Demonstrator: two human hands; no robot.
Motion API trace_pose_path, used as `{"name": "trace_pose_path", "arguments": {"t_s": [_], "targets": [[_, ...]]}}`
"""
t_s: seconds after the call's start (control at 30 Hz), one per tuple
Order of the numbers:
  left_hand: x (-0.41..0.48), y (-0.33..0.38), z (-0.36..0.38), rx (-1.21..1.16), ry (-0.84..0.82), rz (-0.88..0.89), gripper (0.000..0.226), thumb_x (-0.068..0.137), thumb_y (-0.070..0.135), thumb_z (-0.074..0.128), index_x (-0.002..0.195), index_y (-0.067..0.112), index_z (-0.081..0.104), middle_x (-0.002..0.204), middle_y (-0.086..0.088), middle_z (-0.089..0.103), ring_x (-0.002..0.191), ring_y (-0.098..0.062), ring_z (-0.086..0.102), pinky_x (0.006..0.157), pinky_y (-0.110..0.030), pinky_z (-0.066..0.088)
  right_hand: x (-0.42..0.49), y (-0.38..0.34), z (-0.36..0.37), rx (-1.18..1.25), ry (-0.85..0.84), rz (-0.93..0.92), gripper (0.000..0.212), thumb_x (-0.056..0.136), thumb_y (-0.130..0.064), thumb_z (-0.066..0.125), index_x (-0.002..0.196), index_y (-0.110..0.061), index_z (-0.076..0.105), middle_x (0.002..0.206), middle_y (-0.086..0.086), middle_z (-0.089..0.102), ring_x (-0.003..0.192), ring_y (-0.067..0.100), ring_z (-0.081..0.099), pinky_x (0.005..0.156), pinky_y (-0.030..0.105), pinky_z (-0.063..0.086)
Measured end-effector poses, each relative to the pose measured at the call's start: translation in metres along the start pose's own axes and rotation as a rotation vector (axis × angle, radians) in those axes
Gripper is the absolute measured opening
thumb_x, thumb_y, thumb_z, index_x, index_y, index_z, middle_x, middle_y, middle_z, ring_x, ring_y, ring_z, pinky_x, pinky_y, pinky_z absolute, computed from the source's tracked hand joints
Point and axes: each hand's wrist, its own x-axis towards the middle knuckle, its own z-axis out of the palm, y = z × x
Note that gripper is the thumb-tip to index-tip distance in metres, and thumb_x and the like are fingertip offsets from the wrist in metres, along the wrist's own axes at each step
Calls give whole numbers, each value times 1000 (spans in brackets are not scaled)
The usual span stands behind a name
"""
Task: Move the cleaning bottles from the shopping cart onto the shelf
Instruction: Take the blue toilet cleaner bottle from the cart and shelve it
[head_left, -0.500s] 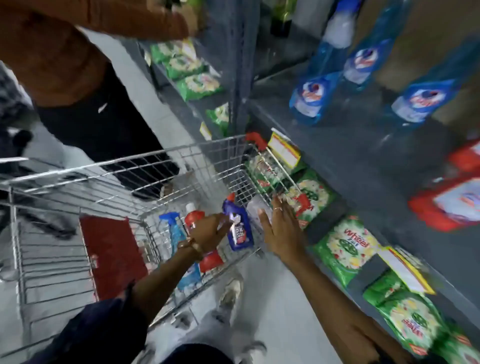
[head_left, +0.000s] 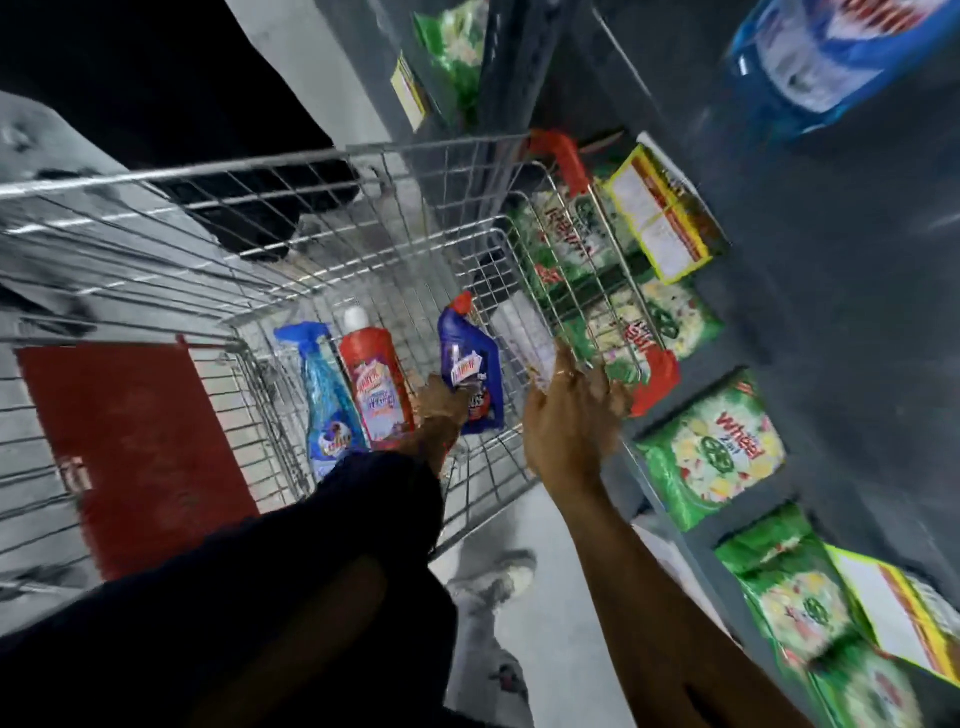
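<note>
I am at the pick-up step; my left hand (head_left: 441, 402) closes around the dark blue bottle (head_left: 470, 366) at the centre of the frame, inside the shopping cart (head_left: 291, 171); the red bottle (head_left: 375, 384) and the blue spray bottle (head_left: 322, 395) lie just left of it; my right hand (head_left: 569, 410) hovers open at the cart's rim; next, I judge, comes a lift clear of the wire and across to the shelf (head_left: 841, 312) at right.

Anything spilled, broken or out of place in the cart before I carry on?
Nothing stands out. The blue spray bottle, red bottle and dark blue bottle look intact in the cart, with no spill visible. The left hand grips the dark blue bottle; the right hand is open beside it. The picture is blurred.
</note>
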Motion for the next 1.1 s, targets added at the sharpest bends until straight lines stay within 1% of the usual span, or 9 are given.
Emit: {"name": "trace_pose_path", "arguments": {"t_s": [0.1, 0.23, 0.33, 0.47, 0.67, 0.77, 0.87, 0.93, 1.1], "targets": [[22, -3, 16, -54, 116, -8, 56, 68, 38, 74, 101, -4, 59, 112, -31, 62, 92, -39, 65, 71, -42, 58, -1, 1, -3, -5, -2, -6, 58, 93, -34, 42, 146, -19, 25, 137, 8, 56, 142, 27, 25, 115, 49, 16], [9, 18, 19, -81, 76, 9, 39, 77, 9, 71, 108, -7, 53, 98, -16, 55, 86, -21, 49, 34, -16, 37, -2, 0, -2, 31, 20, -6, 52, 93, -32, 42, 142, -18, 33, 134, 9, 59, 141, 27, 27, 114, 47, 15], [10, 23, 7, -2, 77, 105, 40, 73, 17, 76, 102, -4, 58, 97, -18, 61, 84, -21, 54, 41, -16, 42, -3, -1, -2, 76, 39, -8, 47, 91, -29, 44, 137, -17, 42, 129, 11, 62, 139, 26, 32, 113, 47, 16], [-14, 33, -27, 19, -18, 189, 28, 71, 20, 77, 85, 11, 55, 98, -10, 62, 93, -30, 63, 83, -42, 56, -10, 0, -13, 215, 66, -33, 45, 91, -23, 46, 135, -16, 43, 135, 10, 58, 136, 25, 36, 110, 43, 19], [-108, 60, -79, -68, -93, 539, 50, 66, 17, 80, 108, 11, 54, 104, -10, 72, 91, -27, 71, 72, -39, 60, -26, 14, -50, 929, -206, -19, 52, 94, -31, 50, 141, -15, 36, 145, 11, 46, 132, 27, 43, 109, 44, 35], [-178, 78, -87, -69, -194, 716, 47, 63, 14, 81, 105, 17, 61, 98, -6, 75, 91, -25, 72, 74, -36, 61, -57, 18, -79, 1343, -367, -81, 29, 90, -38, 56, 118, -30, 58, 118, -4, 67, 114, 15, 59, 100, 41, 47], [-234, 86, -76, -47, -284, 860, 47, 61, 17, 84, 105, 17, 66, 98, -4, 76, 89, -20, 72, 75, -34, 60, -92, 33, -107, 1552, -273, -15, 14, 87, -31, 62, 98, -24, 65, 89, -7, 73, 86, 15, 67, 73, 36, 57], [-259, 81, -57, -71, -368, 877, 36, 68, 9, 78, 100, 19, 66, 89, 7, 77, 82, -10, 70, 71, -25, 58, -119, 55, -118, 1574, -124, 57, 13, 87, -30, 61, 95, -21, 66, 88, 0, 70, 83, 22, 64, 73, 46, 56], [-292, 61, 1, -10, -534, 796, 28, 88, 6, 55, 116, 2, 58, 82, 5, 75, 72, -8, 68, 60, -25, 58, -179, 117, -129, 1650, 27, 172, 29, 81, -39, 57, 102, -19, 62, 86, -8, 70, 73, 7, 66, 61, 25, 56]]}}
